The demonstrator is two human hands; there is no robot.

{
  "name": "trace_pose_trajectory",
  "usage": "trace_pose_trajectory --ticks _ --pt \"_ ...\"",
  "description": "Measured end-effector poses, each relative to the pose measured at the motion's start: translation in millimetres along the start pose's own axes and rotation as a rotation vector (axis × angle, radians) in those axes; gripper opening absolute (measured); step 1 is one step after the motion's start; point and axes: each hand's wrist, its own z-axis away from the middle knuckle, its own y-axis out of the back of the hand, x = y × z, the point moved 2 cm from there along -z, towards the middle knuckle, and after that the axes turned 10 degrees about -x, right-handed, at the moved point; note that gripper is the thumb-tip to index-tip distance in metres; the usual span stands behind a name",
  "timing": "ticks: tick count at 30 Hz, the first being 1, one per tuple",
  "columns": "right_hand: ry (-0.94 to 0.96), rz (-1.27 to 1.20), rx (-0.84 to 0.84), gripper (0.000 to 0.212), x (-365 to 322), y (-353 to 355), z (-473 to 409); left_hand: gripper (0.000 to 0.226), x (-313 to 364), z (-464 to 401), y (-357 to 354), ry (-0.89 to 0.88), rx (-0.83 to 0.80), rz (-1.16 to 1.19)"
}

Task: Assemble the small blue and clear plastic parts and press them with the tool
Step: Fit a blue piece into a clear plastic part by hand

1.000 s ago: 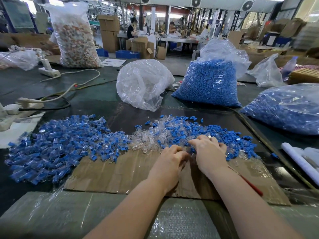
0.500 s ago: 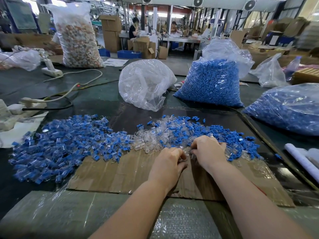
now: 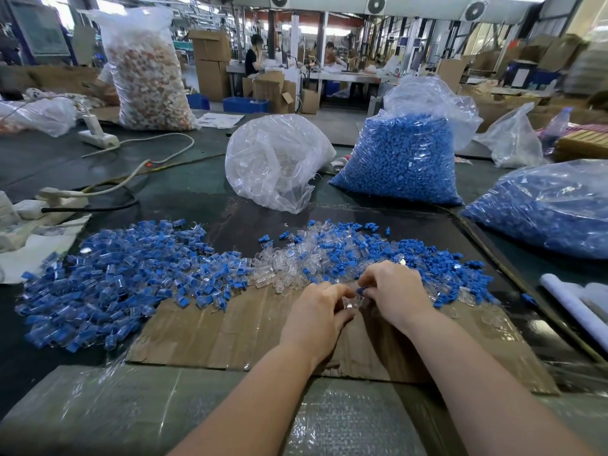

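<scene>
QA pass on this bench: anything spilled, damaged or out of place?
Nothing stands out. The loose piles sit along the cardboard sheet, and the blue-parts bag stands upright and looks intact. A few blue pieces lie off to the right. Both hands meet over the cardboard.

Both hands [image 3: 352,301] together, fingers [image 3: 368,284] pinched.

– Where are we?
– A factory floor: bulging clear plastic sack of small blue parts [image 3: 399,159] on the dark worktable [image 3: 184,192], stacked brown cardboard cartons [image 3: 210,64], workers at a far bench [image 3: 345,75].
</scene>
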Motion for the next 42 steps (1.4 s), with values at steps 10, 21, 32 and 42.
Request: trace_pose_trajectory --ticks 10,21,32,42 --pt "-0.023 -0.081 0.271 0.009 -7 -6 18 0.030 0 0 -1 0.011 0.004 -0.003" --pt "-0.038 -0.277 0.447 0.017 -17 -28 48 0.019 0 1 5 0.056 0.052 0.093" --pt "0.019 -0.324 0.486 0.005 -19 -30 57 0.012 0 8 13 0.147 0.153 0.364" --pt "0.025 -0.322 0.475 0.007 -20 -32 56 0.025 -3 9 15 0.166 0.237 0.393"
